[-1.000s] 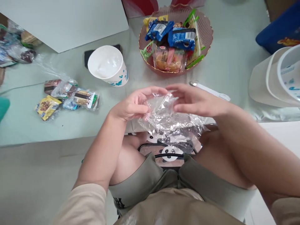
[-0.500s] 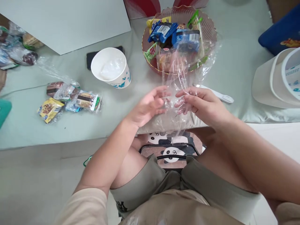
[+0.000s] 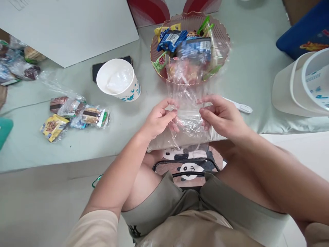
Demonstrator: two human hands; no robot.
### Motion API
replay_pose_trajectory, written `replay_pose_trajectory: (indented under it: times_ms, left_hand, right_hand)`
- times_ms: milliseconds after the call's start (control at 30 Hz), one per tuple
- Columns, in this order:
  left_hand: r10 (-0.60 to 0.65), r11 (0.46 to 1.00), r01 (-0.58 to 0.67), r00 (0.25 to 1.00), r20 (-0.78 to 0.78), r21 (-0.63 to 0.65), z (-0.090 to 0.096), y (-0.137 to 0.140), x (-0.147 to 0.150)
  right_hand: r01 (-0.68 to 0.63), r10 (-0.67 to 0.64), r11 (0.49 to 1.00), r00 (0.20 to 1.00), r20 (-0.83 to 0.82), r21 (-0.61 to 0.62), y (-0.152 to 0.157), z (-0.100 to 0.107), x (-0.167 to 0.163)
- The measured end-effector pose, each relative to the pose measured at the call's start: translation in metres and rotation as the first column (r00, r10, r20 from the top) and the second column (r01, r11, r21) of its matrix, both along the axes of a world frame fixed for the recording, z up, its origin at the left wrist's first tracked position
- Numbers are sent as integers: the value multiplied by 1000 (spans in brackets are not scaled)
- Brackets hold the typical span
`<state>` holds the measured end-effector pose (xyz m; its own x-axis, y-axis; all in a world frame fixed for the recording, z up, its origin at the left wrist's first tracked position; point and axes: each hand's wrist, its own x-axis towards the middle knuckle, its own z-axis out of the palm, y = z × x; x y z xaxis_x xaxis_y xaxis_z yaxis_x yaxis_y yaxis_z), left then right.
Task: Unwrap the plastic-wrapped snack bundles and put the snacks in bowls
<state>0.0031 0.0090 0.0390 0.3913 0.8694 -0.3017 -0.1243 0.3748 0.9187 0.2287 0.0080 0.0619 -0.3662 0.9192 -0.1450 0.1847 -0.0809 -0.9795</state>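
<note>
A clear plastic bag (image 3: 189, 118) is stretched between my two hands above the table's front edge. My left hand (image 3: 164, 118) pinches its left side, thumb against the fingers. On the opposite side, my right hand (image 3: 217, 115) grips the bag between thumb and fingers. The bag's far end reaches over the near rim of a pinkish, gold-edged bowl (image 3: 223, 37). Wrapped snacks fill this bowl, among them a blue packet (image 3: 172, 40) and a green-and-clear wrapper (image 3: 204, 25). Behind my right hand lies a white plastic strip-like object (image 3: 243, 107), partly covered.
Left of my hands stands a white paper cup (image 3: 132, 87) with clear plastic inside, before a dark phone (image 3: 97, 71). Further left lie several wrapped snacks (image 3: 94, 116) and a yellow cookie packet (image 3: 54, 127). White bins (image 3: 284, 82) stand at right, a large white box (image 3: 77, 27) at back left.
My hands have moved slightly apart, pulling the clear bag wider and flatter between them. The view has shifted a little; the objects on the table stay in place.
</note>
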Motion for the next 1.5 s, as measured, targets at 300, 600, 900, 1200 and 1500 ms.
replay_pose_trajectory:
  times_ms: [300, 600, 900, 1200, 1500]
  left_hand:
    - [16, 999, -8, 987, 162, -52, -3, 8, -7]
    - [168, 978, -165, 986, -15, 125, -5, 4, -3]
    - [21, 998, -12, 989, 147, -68, 3, 1, -9]
    - [-26, 981, 56, 987, 158, -185, 12, 0, -12]
    - [-20, 1000, 20, 998, -60, -14, 14, 1, -22]
  right_hand:
    - [-111, 126, 943, 992, -28, 313, 3, 4, 12]
    - [56, -127, 918, 979, 157, 392, -6, -9, -8]
    - [27, -32, 999, 990, 135, 39, -3, 0, -10]
    - [30, -34, 999, 972, -234, -20, -3, -2, -4]
    - [-39, 2, 948, 993, 115, 315, -11, 2, 2]
